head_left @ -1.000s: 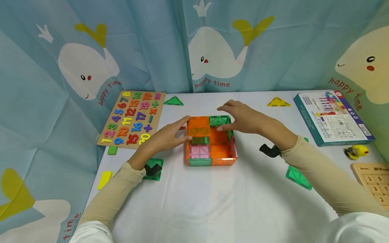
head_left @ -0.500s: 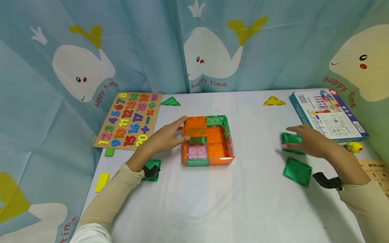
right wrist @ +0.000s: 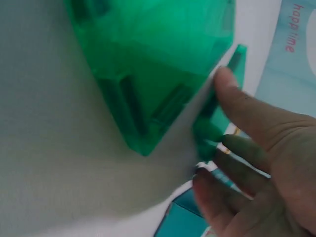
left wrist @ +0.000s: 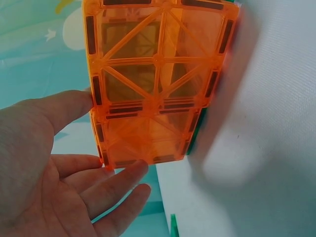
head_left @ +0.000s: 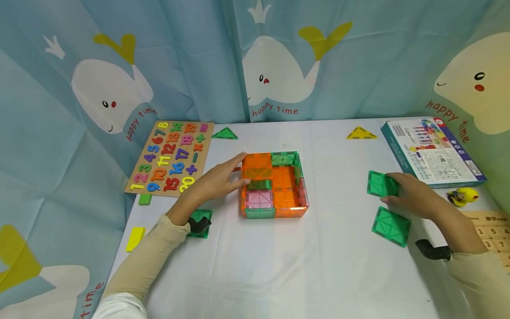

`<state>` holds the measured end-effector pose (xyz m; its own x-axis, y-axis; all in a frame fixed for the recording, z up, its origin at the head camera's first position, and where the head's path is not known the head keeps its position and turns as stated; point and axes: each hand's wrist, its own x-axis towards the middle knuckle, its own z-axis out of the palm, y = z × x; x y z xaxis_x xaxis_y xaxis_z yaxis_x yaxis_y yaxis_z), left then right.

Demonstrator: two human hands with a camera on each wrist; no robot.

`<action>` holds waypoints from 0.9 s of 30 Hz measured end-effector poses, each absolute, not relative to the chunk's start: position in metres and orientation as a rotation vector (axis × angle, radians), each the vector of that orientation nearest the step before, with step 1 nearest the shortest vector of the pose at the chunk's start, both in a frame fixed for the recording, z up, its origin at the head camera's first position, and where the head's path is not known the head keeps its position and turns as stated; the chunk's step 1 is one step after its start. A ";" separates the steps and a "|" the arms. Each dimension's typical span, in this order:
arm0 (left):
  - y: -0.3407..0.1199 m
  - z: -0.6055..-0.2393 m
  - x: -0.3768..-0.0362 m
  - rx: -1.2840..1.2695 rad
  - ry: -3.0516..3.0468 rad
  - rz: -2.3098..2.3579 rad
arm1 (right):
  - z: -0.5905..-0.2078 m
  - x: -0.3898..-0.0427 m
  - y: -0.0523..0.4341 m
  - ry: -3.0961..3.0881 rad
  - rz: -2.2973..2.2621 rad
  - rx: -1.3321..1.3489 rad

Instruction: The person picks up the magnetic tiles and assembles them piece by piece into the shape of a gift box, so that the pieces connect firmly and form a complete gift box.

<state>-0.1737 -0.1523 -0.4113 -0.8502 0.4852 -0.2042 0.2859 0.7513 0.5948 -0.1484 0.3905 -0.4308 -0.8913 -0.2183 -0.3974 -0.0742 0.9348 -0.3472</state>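
A low open-topped box of translucent magnetic tiles [head_left: 284, 212], orange, green and pink, stands mid-table in the head view. An orange tile [head_left: 256, 166] covers its far left corner. My left hand [head_left: 213, 184] touches the box's left side, fingers toward the far corner and thumb nearer; the left wrist view shows these fingertips at the orange wall [left wrist: 155, 64]. On the right, my right hand [head_left: 416, 195] pinches the right edge of a green square magnetic tile [head_left: 378, 184] between thumb and fingers. A second green square tile [head_left: 392, 226] lies just nearer; it looms large in the right wrist view.
A number puzzle board [head_left: 169, 159] lies at the back left, a boxed toy [head_left: 436, 153] at the back right. Green [head_left: 226, 133] and yellow triangle tiles [head_left: 361, 133] lie along the back. A toy duck [head_left: 463, 196] and wooden number board [head_left: 494, 235] sit far right.
My right hand has left the tile box, moved right, and taken hold of the far green square tile. My left hand has stayed at the box.
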 end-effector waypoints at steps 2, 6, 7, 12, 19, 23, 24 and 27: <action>-0.153 -0.411 -0.173 0.593 2.604 0.801 | -0.434 -0.152 0.387 2.677 -0.465 -0.240; -0.153 -0.411 -0.173 0.585 2.601 0.801 | -0.437 -0.159 0.370 2.733 -0.464 -0.302; -0.153 -0.411 -0.173 0.584 2.601 0.800 | -0.437 -0.161 0.364 2.746 -0.458 -0.321; -0.153 -0.412 -0.174 0.591 2.600 0.803 | -0.427 -0.178 0.331 2.772 -0.470 -0.447; -0.154 -0.413 -0.175 0.603 2.608 0.801 | -0.386 -0.204 0.276 2.797 -0.553 -0.595; -0.154 -0.413 -0.175 0.605 2.608 0.805 | -0.367 -0.210 0.239 2.765 -0.595 -0.677; -0.154 -0.413 -0.175 0.606 2.607 0.809 | -0.365 -0.211 0.231 2.750 -0.602 -0.709; -0.154 -0.413 -0.175 0.608 2.603 0.820 | -0.364 -0.213 0.210 2.702 -0.614 -0.814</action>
<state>-0.1753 -0.1537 -0.4126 -0.8489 0.4925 -0.1917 0.2935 0.7411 0.6039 -0.2127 0.2096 -0.3641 -0.8118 -0.5721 -0.1168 -0.4655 0.7549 -0.4619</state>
